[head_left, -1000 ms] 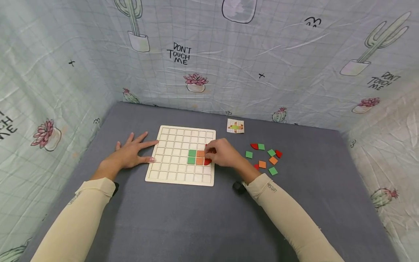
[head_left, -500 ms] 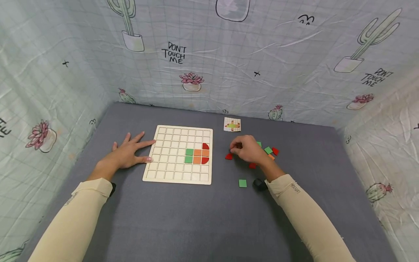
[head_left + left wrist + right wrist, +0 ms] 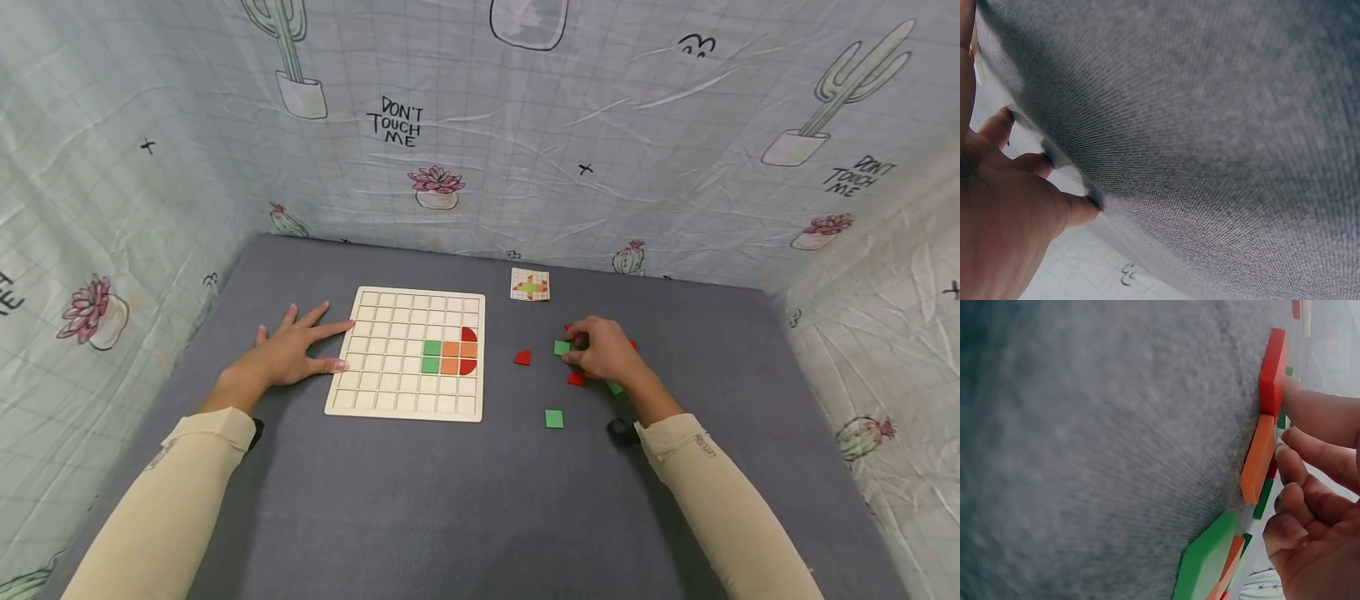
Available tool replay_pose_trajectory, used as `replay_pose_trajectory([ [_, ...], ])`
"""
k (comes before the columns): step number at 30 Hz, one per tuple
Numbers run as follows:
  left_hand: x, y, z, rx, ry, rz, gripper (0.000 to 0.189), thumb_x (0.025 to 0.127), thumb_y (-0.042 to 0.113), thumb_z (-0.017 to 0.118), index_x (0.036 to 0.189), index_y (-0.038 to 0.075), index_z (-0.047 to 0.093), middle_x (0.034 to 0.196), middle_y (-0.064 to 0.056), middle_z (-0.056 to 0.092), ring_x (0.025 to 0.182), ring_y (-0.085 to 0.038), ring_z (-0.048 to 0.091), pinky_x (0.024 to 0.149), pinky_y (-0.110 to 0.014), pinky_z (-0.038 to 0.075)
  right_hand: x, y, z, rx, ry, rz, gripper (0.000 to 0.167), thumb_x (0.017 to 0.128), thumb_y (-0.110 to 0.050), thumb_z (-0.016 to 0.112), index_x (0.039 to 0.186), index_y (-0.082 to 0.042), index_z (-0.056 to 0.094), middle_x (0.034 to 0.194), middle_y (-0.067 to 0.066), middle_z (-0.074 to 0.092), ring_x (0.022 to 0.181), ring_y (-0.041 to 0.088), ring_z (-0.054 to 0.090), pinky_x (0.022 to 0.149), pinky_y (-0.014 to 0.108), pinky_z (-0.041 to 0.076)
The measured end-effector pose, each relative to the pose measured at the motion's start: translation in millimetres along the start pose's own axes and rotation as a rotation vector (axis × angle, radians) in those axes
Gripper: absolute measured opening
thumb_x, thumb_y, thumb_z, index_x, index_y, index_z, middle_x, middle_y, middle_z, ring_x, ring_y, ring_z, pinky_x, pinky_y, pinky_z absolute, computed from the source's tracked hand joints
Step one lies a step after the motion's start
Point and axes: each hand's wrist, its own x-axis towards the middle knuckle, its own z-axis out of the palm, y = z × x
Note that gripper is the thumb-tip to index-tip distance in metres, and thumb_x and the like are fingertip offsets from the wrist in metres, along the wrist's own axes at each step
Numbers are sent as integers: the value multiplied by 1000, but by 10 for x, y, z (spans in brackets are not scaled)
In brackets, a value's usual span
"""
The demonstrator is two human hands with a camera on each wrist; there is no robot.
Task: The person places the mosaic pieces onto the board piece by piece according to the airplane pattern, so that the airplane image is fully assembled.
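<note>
My left hand (image 3: 282, 350) lies with spread fingers at the left edge of the wooden grid board (image 3: 375, 392); thumb and index tips touch its rim. In the left wrist view the left hand (image 3: 1010, 212) shows its fingertips on the grey cloth. My right hand (image 3: 606, 350) is curled low among loose tiles. Its thumb and index tips straddle a green square tile (image 3: 561, 347); I cannot tell whether they grip it. In the right wrist view the right hand (image 3: 1316, 506) has thumb and index apart, close behind a red tile (image 3: 1272, 372) and an orange tile (image 3: 1258, 459).
On the board sit green squares (image 3: 431, 364), orange squares (image 3: 449, 365) and red quarter-circles (image 3: 468, 334). A red quarter-circle (image 3: 522, 357) and a green square (image 3: 553, 419) lie between board and right arm. A pattern card (image 3: 530, 284) lies behind. Printed curtains (image 3: 480, 125) enclose the table.
My right hand has moved from the board's right edge rightward to the loose tiles, uncovering the red quarter-circles on the board and loose tiles beside it. The left hand has stayed in place.
</note>
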Motion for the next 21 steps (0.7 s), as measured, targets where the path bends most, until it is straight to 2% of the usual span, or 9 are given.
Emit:
replay_pose_trajectory([
  [5,-18,25,-21,6,0,-1,85,93,67,65,164,33,33,178,-15,1,156,-62,-7,109,-91,-1,11,24,-7,-10,-31,-14,29,88,-13,84,112,2,75,106,19,71,95,32,66,84,48,56],
  [12,-29,57,-19,2,0,2,85,93,66,65,165,32,33,177,-16,2,155,-63,-6,109,-91,0,30,27,-46,-73,-93,-62,26,92,-17,80,109,2,75,99,15,75,86,24,67,79,42,58],
  [17,-22,53,-16,-3,4,2,84,94,63,66,165,32,33,177,-16,1,155,-63,-7,109,-91,-1,31,54,-62,-73,-88,-122,27,90,-16,80,108,4,76,95,14,76,82,21,69,77,41,59],
  [21,-20,21,-10,0,7,0,84,94,63,66,165,32,33,177,-15,1,156,-62,-8,109,-91,-2,21,40,-60,-60,-69,-153,23,88,-16,81,102,1,78,90,10,76,78,17,67,74,39,58],
])
